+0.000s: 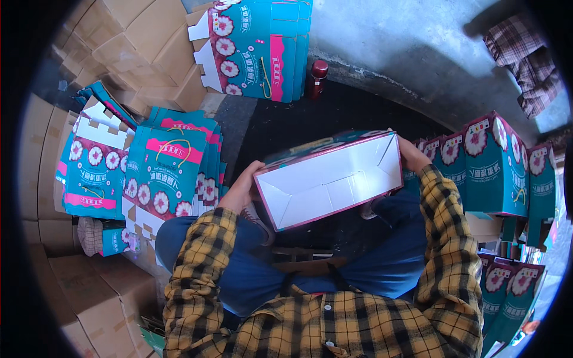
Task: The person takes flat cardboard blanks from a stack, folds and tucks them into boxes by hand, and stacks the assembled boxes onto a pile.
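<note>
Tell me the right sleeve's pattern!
The right sleeve: yellow and black plaid, clearest in the head view.

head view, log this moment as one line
teal-magenta carton: held, white side showing | left hand: on left end | right hand: on right end | brown cardboard boxes: stacked left

The box (331,185) I grip is thin paperboard, its white face smooth with a soft sheen. At nine o'clock, the sleeves (164,170) look like smooth printed board, their handles (177,143) of cord. At ten, the cartons (128,53) are matt brown cardboard. Just past twelve, the flask (317,74) is glossy; metal or plastic, I can't tell. At one, the wall (382,42) looks rough like concrete; at two hangs matt woven cloth (520,51). My shirt (370,319) is matt cloth.
</note>
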`<state>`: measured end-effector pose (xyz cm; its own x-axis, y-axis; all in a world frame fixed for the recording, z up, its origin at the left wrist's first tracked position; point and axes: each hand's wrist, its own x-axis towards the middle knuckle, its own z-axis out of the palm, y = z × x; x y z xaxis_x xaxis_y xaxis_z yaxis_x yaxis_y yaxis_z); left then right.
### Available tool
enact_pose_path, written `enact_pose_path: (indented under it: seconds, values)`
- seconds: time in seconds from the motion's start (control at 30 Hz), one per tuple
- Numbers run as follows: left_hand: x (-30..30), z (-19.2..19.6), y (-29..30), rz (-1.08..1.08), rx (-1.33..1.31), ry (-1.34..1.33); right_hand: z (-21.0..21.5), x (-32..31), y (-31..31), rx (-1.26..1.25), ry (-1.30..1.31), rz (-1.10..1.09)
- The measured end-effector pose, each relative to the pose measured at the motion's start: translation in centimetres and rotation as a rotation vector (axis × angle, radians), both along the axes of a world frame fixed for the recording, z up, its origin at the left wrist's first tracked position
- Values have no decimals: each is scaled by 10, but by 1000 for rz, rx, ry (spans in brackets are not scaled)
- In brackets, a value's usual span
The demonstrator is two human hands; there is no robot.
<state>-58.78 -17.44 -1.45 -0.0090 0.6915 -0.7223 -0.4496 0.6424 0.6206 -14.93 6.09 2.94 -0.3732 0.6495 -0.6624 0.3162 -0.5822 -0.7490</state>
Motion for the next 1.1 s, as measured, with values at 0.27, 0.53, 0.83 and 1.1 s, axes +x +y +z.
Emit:
enact_pose_path:
  seconds: [0.27,0.53,0.83,1.1]
  values:
    - [2,75,3,242,695,193,79,-8,-2,361,373,-64]
    - [17,40,-12,294,350,237,8,8,-11,190,186,-153]
    - [0,2,-31,397,209,150,-7,-14,-29,335,-7,128]
    - [19,-6,-14,186,417,575,-4,-18,-9,487,-129,293]
